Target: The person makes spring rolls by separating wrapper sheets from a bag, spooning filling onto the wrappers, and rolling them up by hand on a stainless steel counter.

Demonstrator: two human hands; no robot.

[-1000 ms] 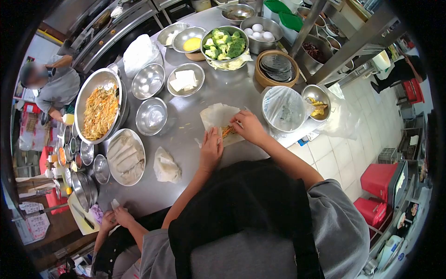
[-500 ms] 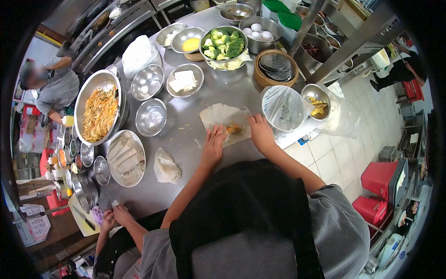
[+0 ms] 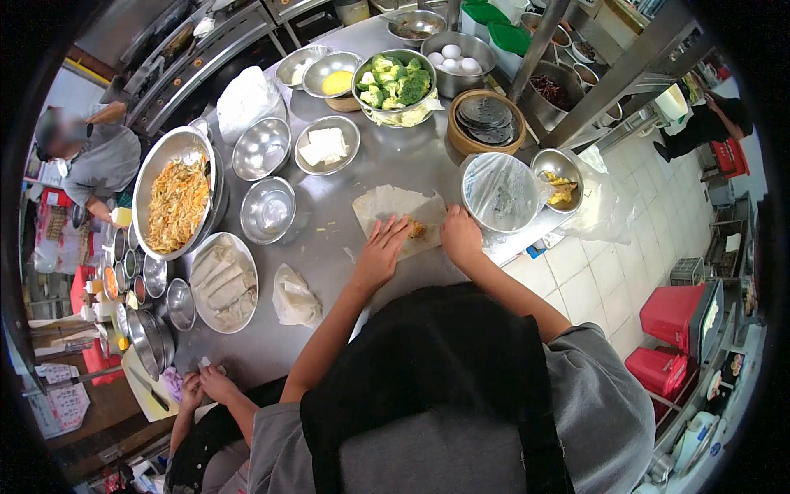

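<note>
Pale wrapper sheet [image 3: 411, 204], one: flat on the steel tabletop [image 3: 329, 185], between the two hands. Bears a small heap of shredded filling [image 3: 418, 229], right of the left fingers; its long axis is partly hidden. Left hand [image 3: 384, 251]: nearer the filling, unclenched, fingers extended over the sheet, partly covering the heap. Right hand [image 3: 460, 236]: at the sheet's right edge, fingers curled; whether pinching, cannot tell. Plastic-covered bowl [image 3: 499, 193]: just beyond the right hand. Oval dish of pale rolls [image 3: 226, 284]: well left. Posted papers [image 3: 62, 401]: written upon, illegible. Brands: none readable.
</note>
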